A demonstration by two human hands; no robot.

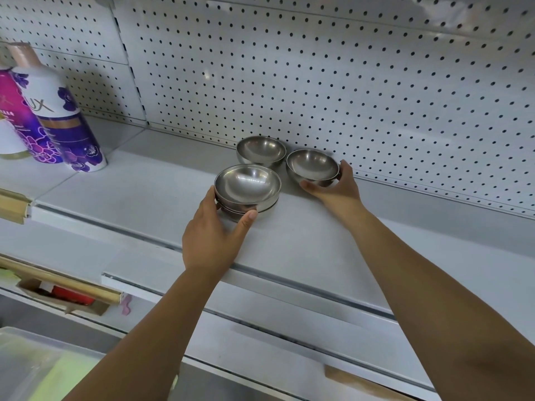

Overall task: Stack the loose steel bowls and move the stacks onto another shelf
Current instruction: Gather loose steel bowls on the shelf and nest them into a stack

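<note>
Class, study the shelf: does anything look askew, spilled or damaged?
Only the front stack in the left hand: its lower rims peek out on the right, so the bowls sit unevenly nested. Nothing looks spilled or dented.

Concealed and cut-off items, shelf view

Left hand (pixel 214 238): only the thumb shows, the fingers being hidden behind the stack (pixel 247 186), whose bowl count cannot be told from the bunched rims. Right hand (pixel 335 188): most fingers are hidden behind the right bowl (pixel 312 166), and one tip shows at its far side. The lower front of the rear bowl (pixel 260 149) is covered by the two nearer items. The pink bottle (pixel 17 111) is cut by the left edge; the small print on the white bottle (pixel 58 111) is too small to read. The bin (pixel 29 366) is cut by the corner, its greenish contents blurred. The box (pixel 89 308) is partly behind a rail (pixel 72 285), and its red contents cannot be identified. Both forearms run out of frame.
</note>
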